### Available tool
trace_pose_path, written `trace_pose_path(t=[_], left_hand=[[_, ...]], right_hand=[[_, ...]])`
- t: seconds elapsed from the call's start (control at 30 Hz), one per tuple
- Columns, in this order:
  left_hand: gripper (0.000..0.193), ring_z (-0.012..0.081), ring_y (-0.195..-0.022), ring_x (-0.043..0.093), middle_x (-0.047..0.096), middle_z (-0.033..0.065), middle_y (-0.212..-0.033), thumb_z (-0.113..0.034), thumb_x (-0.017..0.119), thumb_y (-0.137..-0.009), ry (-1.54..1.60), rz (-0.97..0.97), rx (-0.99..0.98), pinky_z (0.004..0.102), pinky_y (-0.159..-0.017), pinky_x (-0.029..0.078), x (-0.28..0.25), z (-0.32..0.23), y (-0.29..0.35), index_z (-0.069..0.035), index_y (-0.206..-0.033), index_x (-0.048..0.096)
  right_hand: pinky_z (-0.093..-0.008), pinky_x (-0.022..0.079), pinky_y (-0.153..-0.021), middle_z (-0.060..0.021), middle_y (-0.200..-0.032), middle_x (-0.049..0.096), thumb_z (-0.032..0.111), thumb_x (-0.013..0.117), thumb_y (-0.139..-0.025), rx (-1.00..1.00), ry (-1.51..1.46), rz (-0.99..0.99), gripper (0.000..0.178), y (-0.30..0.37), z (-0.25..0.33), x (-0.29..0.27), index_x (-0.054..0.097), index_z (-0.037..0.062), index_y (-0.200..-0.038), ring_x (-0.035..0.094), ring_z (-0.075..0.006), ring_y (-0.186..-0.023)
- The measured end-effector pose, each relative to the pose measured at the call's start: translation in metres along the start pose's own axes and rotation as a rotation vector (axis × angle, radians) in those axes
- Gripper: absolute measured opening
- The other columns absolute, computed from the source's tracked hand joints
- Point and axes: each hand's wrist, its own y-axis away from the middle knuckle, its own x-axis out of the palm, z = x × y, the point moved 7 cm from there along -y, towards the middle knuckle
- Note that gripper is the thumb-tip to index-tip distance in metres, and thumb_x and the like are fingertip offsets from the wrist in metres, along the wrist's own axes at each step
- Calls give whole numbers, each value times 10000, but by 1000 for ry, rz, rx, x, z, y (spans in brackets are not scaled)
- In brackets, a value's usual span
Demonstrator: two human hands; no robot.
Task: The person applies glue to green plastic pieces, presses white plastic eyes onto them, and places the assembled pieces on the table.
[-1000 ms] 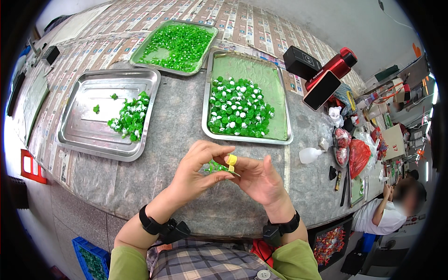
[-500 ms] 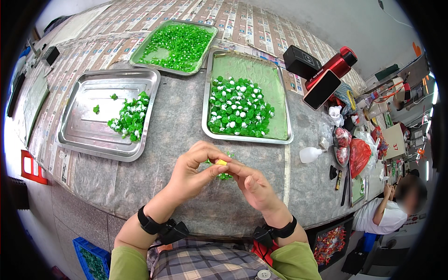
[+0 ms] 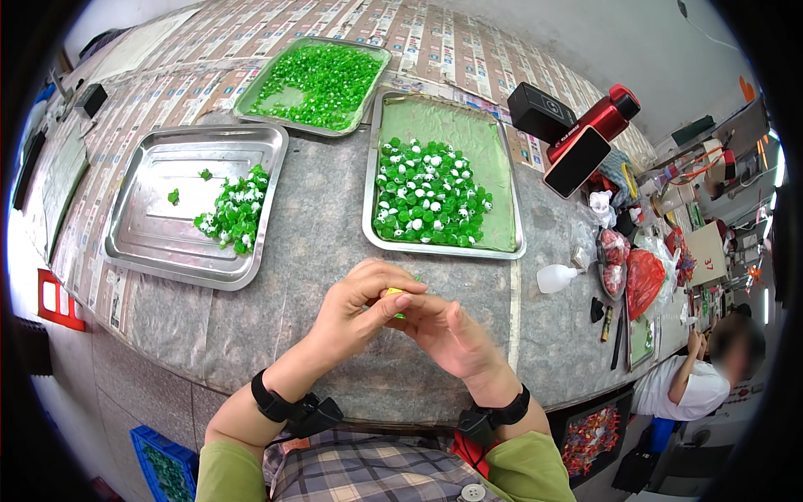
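Observation:
Over the near middle of the table, my left hand (image 3: 358,303) pinches a small yellow piece (image 3: 395,292) between thumb and fingertips; its kind is too small to make out. The fingertips of my right hand (image 3: 452,333) meet those of the left, bent together, with the thumb raised apart. What the right fingers hold, if anything, is hidden. A bit of bright green (image 3: 399,315) shows just under the joined fingertips, mostly covered. Beyond my hands, a metal tray (image 3: 502,167) with a green lining holds a heap of green and white beads (image 3: 431,197).
At the left, a metal tray (image 3: 146,180) holds small green-and-white pieces (image 3: 234,209). A farther tray (image 3: 242,105) carries many green pieces (image 3: 318,79). To the right are a black box (image 3: 539,111), a phone (image 3: 577,161), a red bottle (image 3: 606,113) and a white squeeze bottle (image 3: 554,278). A co-worker (image 3: 694,385) sits far right.
My fingertips have drawn closer together around the yellow piece, and less of the green beneath shows. My right hand has shifted slightly left, its thumb more upright. The trays are unchanged.

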Motion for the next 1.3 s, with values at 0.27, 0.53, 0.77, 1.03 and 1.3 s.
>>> trace_pose_path(t=[0.27, 0.53, 0.77, 1.03, 1.3], left_hand=[[234, 197, -954, 497, 589, 69, -919, -210, 595, -763, 221, -5, 14, 316, -820, 378, 7, -8, -2, -60, -940, 624], [269, 199, -957, 498, 590, 59, -980, -204, 604, -749, 227, 164, 60, 330, -859, 358, 10, -3, -1, -64, -977, 615], [228, 207, -936, 512, 613, 86, -929, -206, 619, -734, 348, 140, 13, 335, -838, 375, 12, -7, -3, -47, -896, 636], [263, 236, -948, 515, 597, 144, -951, -267, 585, -772, 407, 148, -40, 363, -859, 375, 17, -4, 1, -30, -874, 636], [324, 197, -1001, 493, 575, 113, -1034, -281, 451, -867, 522, 237, -267, 324, -865, 383, 32, 6, 4, -22, -994, 597]], right_hand=[[-372, 245, -978, -84, -1190, 453, 597, 356, -794, 74, -114, 1, 703, 1, -1, 1, 450, 9, -1168, 362, -196, -1147], [-376, 255, -964, -99, -1175, 464, 632, 289, -788, 84, -226, 11, 744, 5, -7, 0, 480, 2, -1136, 374, -208, -1136], [-394, 256, -953, -87, -1172, 470, 659, 255, -777, 68, -330, 72, 748, 4, -5, 5, 499, 48, -1133, 378, -217, -1131], [-356, 265, -969, -109, -1174, 453, 535, 404, -812, 35, -85, 3, 650, 11, 5, 8, 477, -28, -1129, 377, -200, -1128], [-328, 299, -931, -101, -1112, 503, 416, 503, -816, 33, 232, -59, 505, 26, 10, -8, 498, 20, -1129, 420, -198, -1080]])
